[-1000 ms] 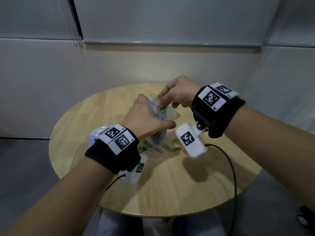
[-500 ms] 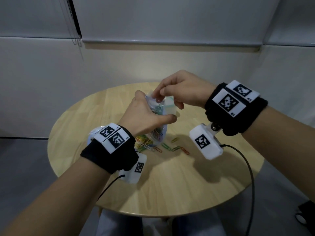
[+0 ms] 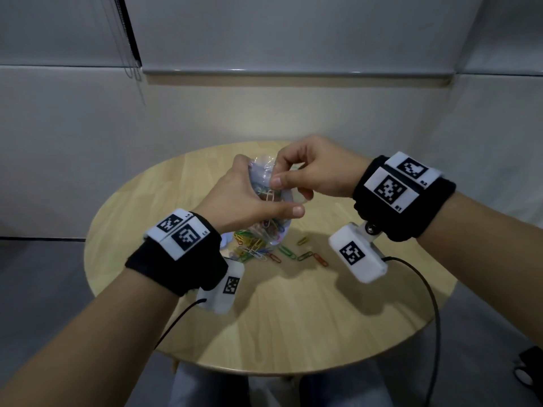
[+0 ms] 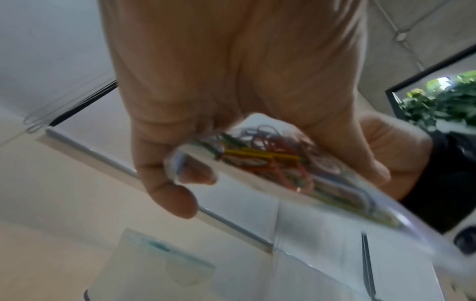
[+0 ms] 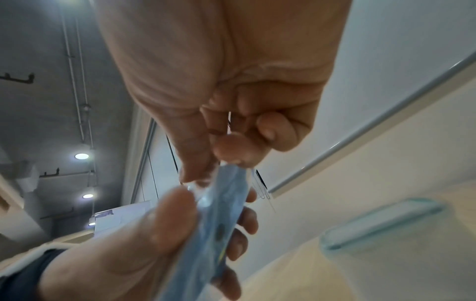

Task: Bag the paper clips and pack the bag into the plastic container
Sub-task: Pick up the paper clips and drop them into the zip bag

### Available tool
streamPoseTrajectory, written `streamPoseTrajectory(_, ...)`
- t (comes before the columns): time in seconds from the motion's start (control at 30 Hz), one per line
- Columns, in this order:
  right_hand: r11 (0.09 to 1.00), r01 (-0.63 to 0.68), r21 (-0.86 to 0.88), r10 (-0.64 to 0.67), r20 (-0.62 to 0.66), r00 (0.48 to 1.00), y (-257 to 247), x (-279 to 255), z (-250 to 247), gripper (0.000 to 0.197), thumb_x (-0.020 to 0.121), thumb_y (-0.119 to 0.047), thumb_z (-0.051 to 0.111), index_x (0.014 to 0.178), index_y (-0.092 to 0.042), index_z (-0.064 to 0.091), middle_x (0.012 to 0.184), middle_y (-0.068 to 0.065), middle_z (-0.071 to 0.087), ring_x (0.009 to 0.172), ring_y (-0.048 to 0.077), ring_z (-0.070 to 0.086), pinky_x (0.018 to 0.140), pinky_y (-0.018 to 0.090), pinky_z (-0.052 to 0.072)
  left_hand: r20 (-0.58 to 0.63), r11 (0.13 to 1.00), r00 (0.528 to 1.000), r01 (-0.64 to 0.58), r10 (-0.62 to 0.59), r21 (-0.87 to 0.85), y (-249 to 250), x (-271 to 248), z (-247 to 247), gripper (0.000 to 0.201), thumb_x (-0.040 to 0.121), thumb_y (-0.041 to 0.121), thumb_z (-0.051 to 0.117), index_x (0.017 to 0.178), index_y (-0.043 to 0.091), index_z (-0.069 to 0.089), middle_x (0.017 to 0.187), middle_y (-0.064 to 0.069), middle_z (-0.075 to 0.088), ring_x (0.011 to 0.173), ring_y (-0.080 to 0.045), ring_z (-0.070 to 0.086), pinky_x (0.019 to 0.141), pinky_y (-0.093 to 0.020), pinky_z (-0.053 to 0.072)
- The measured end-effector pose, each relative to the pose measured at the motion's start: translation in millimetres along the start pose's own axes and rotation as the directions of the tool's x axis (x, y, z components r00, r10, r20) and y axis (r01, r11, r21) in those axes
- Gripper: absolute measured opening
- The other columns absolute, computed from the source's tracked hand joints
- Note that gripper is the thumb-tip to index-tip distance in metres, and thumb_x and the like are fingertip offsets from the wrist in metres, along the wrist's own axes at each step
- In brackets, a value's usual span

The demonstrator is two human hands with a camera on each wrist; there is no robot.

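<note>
While the left hand (image 3: 241,198) grips the clear bag (image 3: 266,212) above the worktop (image 3: 293,318), right-hand fingers (image 3: 277,181) pinch its top edge. Loose paper clips (image 3: 293,255) lie just below the bag.

Round wooden table (image 3: 293,318) in front of me, light grain, pale edge band. Loose coloured paper clips (image 3: 258,254) lie on it approx centre, heaped at left, thinning to singles at right: green, orange, yellow. Clear plastic container (image 4: 159,264) w/ teal rim stands on the top, far side. Black cable (image 3: 435,304) crosses near-right edge.
</note>
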State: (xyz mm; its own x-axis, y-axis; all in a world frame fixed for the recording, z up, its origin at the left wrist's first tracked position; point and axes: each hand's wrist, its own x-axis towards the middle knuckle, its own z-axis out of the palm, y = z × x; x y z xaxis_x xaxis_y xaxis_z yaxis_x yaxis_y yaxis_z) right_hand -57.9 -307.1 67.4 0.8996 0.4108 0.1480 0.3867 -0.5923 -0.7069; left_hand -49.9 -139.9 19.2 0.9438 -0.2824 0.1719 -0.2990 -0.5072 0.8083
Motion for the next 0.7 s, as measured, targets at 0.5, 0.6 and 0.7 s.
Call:
streamPoseTrajectory(0.5,0.980,0.065,0.190,-0.070,0.019,0.997,22.9,-6.7,-6.4,0.005,0.085,0.007,0.061,0.084,0.002,0.063,0.058,-0.006,0.067,0.053,0.001,0.059,0.052,0.010,0.044,0.258,0.946,0.964,0.021,0.067,-0.323,-15.8,0.0,-11.7,0.081,0.051,0.010,0.092,0.118,0.016,0.048,0.104,-0.006,0.071,0.092,-0.017,0.072,0.072,-0.029,0.056)
streamPoseTrajectory(0.6,0.959,0.083,0.269,-0.090,0.013,0.996,28.3,-7.6,-4.7,0.009,0.081,0.002,0.066,0.077,-0.004,0.062,0.071,0.009,0.066,0.063,0.010,0.064,0.064,0.021,0.053,0.274,0.935,0.958,0.023,0.080,-0.353,-19.3,1.9,-11.3,0.080,0.054,0.006,0.092,0.121,0.011,0.048,0.104,-0.008,0.071,0.095,-0.023,0.072,0.076,-0.034,0.057)
streamPoseTrajectory(0.7,0.953,0.101,0.285,-0.107,0.004,0.994,27.3,-9.7,-1.9,0.005,0.075,-0.007,0.069,0.076,-0.008,0.063,0.083,0.015,0.066,0.070,0.017,0.062,0.067,0.029,0.053,0.279,0.933,0.955,0.011,0.097,-0.361,-19.6,1.6,-8.7,0.080,0.057,0.000,0.090,0.125,0.005,0.047,0.102,-0.008,0.072,0.094,-0.023,0.072,0.076,-0.033,0.057)
